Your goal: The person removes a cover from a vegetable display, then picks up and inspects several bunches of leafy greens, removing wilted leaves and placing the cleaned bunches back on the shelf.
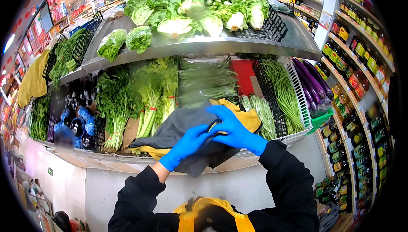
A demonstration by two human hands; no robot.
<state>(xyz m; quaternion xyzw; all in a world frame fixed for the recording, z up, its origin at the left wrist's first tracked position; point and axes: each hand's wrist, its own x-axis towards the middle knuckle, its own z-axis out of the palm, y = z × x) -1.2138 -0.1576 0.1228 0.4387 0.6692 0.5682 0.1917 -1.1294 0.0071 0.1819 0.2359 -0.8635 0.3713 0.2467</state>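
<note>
My left hand (188,144), in a blue glove, holds the edge of a grey cloth garment with yellow lining (178,123). Close beside it my right hand (234,130), also gloved in blue, grips the same cloth, its fingertips bent around a dark trim or strap. The cloth lies draped over the front of the vegetable display, partly covering bunches of celery (148,122) and bagged green stalks (263,114). Bundled leafy greens (116,123) lie to the left of it. Which layer of the cloth each finger pinches is partly hidden.
A metal shelf (191,45) above holds lettuces (175,26) and bok choy. Black plastic crates divide the lower vegetables. Long beans (283,95) and purple eggplants (310,82) lie at right, beside shelves of bottles (360,50). A yellow cloth (35,79) hangs at left.
</note>
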